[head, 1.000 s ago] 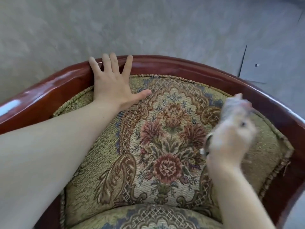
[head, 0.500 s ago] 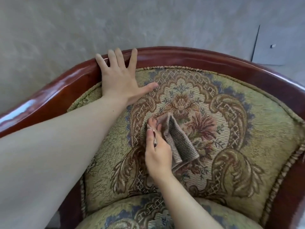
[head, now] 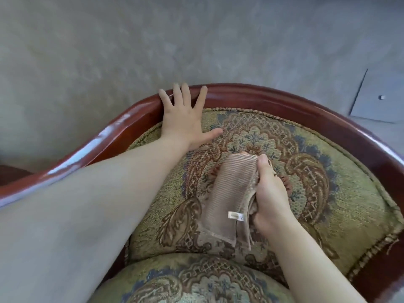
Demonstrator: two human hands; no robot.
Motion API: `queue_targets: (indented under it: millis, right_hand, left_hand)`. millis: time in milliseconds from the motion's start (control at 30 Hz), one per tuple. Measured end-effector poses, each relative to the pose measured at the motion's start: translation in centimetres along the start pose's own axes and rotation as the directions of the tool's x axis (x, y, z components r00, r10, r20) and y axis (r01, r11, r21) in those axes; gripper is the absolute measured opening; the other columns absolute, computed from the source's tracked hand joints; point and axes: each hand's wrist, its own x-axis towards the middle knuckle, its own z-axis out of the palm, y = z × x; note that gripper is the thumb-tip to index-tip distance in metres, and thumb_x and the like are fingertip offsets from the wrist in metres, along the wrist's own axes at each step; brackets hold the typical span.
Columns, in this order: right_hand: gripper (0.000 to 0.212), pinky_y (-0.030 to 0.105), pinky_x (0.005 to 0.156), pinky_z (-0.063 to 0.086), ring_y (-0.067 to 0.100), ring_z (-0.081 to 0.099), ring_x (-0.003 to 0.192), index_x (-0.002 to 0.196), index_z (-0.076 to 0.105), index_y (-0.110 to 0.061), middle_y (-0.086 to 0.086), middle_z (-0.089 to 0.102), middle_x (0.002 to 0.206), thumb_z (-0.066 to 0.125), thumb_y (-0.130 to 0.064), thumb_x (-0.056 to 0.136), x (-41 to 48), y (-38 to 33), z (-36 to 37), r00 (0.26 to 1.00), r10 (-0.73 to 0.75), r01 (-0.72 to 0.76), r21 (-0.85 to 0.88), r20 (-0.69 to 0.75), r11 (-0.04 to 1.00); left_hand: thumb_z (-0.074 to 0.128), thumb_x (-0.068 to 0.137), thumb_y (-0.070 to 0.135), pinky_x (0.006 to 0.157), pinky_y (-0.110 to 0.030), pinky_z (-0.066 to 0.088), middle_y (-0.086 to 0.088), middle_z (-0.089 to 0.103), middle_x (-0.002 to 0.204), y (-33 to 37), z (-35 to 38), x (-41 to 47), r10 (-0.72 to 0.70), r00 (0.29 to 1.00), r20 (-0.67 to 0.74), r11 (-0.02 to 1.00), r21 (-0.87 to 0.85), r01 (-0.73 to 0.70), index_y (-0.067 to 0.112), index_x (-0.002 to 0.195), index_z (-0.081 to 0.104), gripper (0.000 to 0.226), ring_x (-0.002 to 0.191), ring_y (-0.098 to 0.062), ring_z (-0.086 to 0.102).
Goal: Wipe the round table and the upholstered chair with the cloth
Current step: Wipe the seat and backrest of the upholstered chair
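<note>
The upholstered chair [head: 341, 193] fills the lower view: a floral tapestry backrest in a glossy red-brown wooden frame [head: 273, 95]. My left hand [head: 185, 121] lies flat and spread on the upper left of the backrest, fingertips over the frame. My right hand [head: 270, 193] grips a folded ribbed beige cloth [head: 229, 193] with a small white tag and presses it on the middle of the backrest. The round table is out of view.
The seat cushion [head: 196, 281] shows at the bottom edge. Behind the chair is grey carpet [head: 196, 40], with a flat grey floor panel [head: 380, 99] at the right.
My right hand swept the cloth from the right edge of the backrest to its middle, and the cloth now lies to the left of the hand. My left hand stayed put.
</note>
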Motion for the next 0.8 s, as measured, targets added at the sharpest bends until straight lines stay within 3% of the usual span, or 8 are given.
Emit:
queue_targets:
  millis: [100, 200, 300, 367, 433, 567, 633, 800]
  right_hand:
    - [0.051, 0.052, 0.091, 0.056, 0.028, 0.074, 0.094, 0.114, 0.069, -0.017, 0.006, 0.078, 0.103, 0.051, -0.06, 0.094, -0.5, -2.6, 0.7, 0.998, 0.05, -0.051, -0.019, -0.028, 0.999]
    - [0.049, 0.042, 0.075, 0.061, 0.028, 0.076, 0.087, 0.111, 0.069, -0.015, 0.005, 0.079, 0.096, 0.051, -0.057, 0.095, -1.4, -4.5, 1.2, 0.992, 0.124, -0.125, -0.042, -0.035, 0.991]
    - [0.046, 0.037, 0.061, 0.061, 0.027, 0.077, 0.08, 0.106, 0.071, -0.013, 0.008, 0.079, 0.092, 0.05, -0.053, 0.098, -3.0, -7.6, 2.1, 0.978, 0.204, -0.205, -0.039, -0.031, 0.978]
    - [0.044, 0.037, 0.065, 0.063, 0.026, 0.076, 0.084, 0.107, 0.074, -0.017, 0.009, 0.079, 0.097, 0.048, -0.052, 0.099, -4.2, -10.0, 2.6, 0.967, 0.254, -0.254, -0.05, -0.011, 0.966]
    - [0.048, 0.04, 0.07, 0.063, 0.027, 0.075, 0.091, 0.111, 0.073, -0.016, 0.011, 0.078, 0.104, 0.046, -0.054, 0.099, -5.4, -13.3, 2.9, 0.944, 0.329, -0.328, -0.043, 0.027, 0.944]
    - [0.058, 0.037, 0.063, 0.062, 0.029, 0.075, 0.093, 0.112, 0.071, -0.011, 0.013, 0.077, 0.104, 0.051, -0.061, 0.092, -7.6, -21.6, 3.4, 0.878, 0.473, -0.473, -0.013, 0.068, 0.881]
    - [0.058, 0.035, 0.066, 0.062, 0.027, 0.074, 0.096, 0.112, 0.072, -0.012, 0.011, 0.077, 0.107, 0.054, -0.062, 0.09, -9.0, -25.6, 4.1, 0.859, 0.505, -0.504, -0.04, 0.081, 0.863]
    - [0.044, 0.049, 0.095, 0.052, 0.031, 0.068, 0.112, 0.116, 0.072, -0.011, 0.015, 0.072, 0.119, 0.058, -0.045, 0.093, -14.3, -32.7, 8.0, 0.824, 0.528, -0.506, -0.154, 0.207, 0.849]
  left_hand:
    - [0.009, 0.078, 0.092, 0.114, -0.07, 0.017, -0.031, 0.013, 0.163, -0.8, -0.7, -0.4, 0.024, 0.996, 0.084, 1.0, 0.006, -0.024, 0.017, 0.16, -0.004, 0.112, 0.148, -0.05, 0.015]
    - [0.014, 0.084, 0.085, 0.116, -0.07, 0.011, -0.031, 0.003, 0.164, -1.1, -2.4, -2.4, 0.089, 0.969, 0.231, 0.996, -0.033, -0.084, 0.023, 0.161, 0.0, 0.1, 0.15, -0.052, 0.004]
    - [0.024, 0.097, 0.066, 0.12, -0.065, 0.01, -0.019, 0.019, 0.165, -0.5, -5.5, -5.2, 0.15, 0.914, 0.377, 0.911, -0.412, 0.02, 0.023, 0.157, 0.026, 0.074, 0.153, -0.039, 0.012]
    - [0.035, 0.105, 0.044, 0.12, -0.057, 0.02, -0.006, 0.039, 0.158, 0.0, -7.8, -6.9, 0.189, 0.884, 0.427, 0.613, -0.755, 0.233, 0.02, 0.139, 0.056, 0.047, 0.148, -0.024, 0.031]
    - [0.039, 0.106, 0.033, 0.115, -0.044, 0.034, 0.006, 0.054, 0.144, 0.1, -10.8, -7.4, 0.198, 0.85, 0.489, 0.258, -0.862, 0.436, 0.024, 0.127, 0.065, 0.034, 0.135, -0.01, 0.045]
    - [0.049, 0.094, 0.062, 0.098, -0.037, 0.05, 0.012, 0.072, 0.119, -2.3, -19.0, -5.2, 0.401, 0.479, 0.781, -0.313, -0.374, 0.873, 0.034, 0.121, 0.067, 0.043, 0.115, -0.015, 0.066]
    - [0.056, 0.092, 0.062, 0.091, -0.034, 0.052, 0.008, 0.076, 0.109, -4.3, -23.3, -3.9, 0.437, 0.392, 0.809, -0.307, -0.276, 0.911, 0.029, 0.109, 0.074, 0.042, 0.106, -0.017, 0.07]
    - [0.063, 0.099, 0.029, 0.062, -0.019, 0.043, 0.019, 0.067, 0.073, -10.9, -34.0, -2.6, 0.013, 0.536, 0.844, -0.27, -0.513, 0.815, 0.024, 0.088, 0.067, 0.012, 0.068, 0.002, 0.059]
